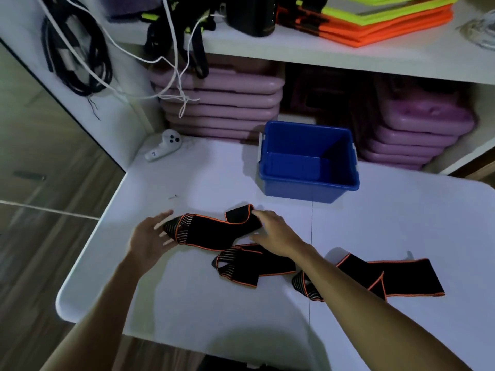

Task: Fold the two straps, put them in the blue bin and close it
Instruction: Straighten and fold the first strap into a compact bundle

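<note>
Two black straps with orange edging lie on the white table [187, 303]. The nearer-left strap [214, 231] is partly folded, its striped end by my left hand [150, 236], which rests open at that end, fingers spread. My right hand [276, 231] presses on the strap's other end, fingers flat over the fold. The second strap [388, 277] stretches unfolded from under my right forearm towards the right. Behind them the blue bin [308, 180] stands open and empty. No lid for it is in view.
A white controller [163, 147] lies at the table's back left. Stacks of purple lids or trays [222, 103] fill the shelf behind the bin. White and black cables [80, 54] hang at the left. Orange and yellow folded items [375, 20] sit on the upper shelf.
</note>
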`<action>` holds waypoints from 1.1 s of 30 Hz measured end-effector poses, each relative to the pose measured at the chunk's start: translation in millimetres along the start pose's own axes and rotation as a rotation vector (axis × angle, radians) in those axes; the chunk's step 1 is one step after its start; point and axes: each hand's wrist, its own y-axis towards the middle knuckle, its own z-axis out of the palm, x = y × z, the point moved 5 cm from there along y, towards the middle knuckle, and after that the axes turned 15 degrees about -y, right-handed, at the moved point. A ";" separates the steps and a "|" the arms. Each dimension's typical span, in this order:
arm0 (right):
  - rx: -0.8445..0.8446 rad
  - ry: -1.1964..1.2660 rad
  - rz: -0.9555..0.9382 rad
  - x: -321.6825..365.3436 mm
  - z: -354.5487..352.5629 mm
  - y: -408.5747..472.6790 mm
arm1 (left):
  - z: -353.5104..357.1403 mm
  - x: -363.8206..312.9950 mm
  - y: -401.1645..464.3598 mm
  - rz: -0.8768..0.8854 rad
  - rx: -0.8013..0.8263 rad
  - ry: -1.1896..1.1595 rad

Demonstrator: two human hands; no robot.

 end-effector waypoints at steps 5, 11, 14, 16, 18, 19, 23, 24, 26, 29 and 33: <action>-0.042 -0.201 -0.070 11.6 5.8 11.6 | -13.5 4.1 4.4 0.150 -0.143 0.570; -0.136 -0.278 -0.031 21.8 -7.0 28.9 | -8.2 11.8 20.5 0.377 -0.256 1.220; -0.057 -0.249 0.051 15.7 4.7 36.3 | -6.0 11.4 24.8 0.418 -0.315 1.283; -0.065 -0.130 0.144 10.8 8.5 39.2 | -8.8 10.1 25.7 0.426 -0.344 1.246; -0.022 -0.018 0.222 5.8 12.3 44.0 | -12.3 8.1 25.0 0.433 -0.366 1.212; -0.007 0.021 0.242 3.5 14.2 45.8 | -13.4 7.6 24.3 0.441 -0.372 1.201; -0.133 0.172 0.221 -2.9 8.0 44.4 | -13.4 6.0 22.5 0.449 -0.375 1.145; -0.143 0.253 0.220 -5.2 4.2 39.6 | -14.8 4.8 23.5 0.435 -0.378 1.116; -0.179 0.462 0.252 -14.6 -7.6 25.8 | -18.7 1.1 29.3 0.413 -0.397 1.057; -0.319 0.686 0.366 -45.0 -27.0 7.2 | -15.3 -5.4 39.6 0.406 -0.432 1.058; -0.238 0.688 0.492 -79.0 -33.9 1.0 | 4.0 -7.3 46.2 0.402 -0.438 0.980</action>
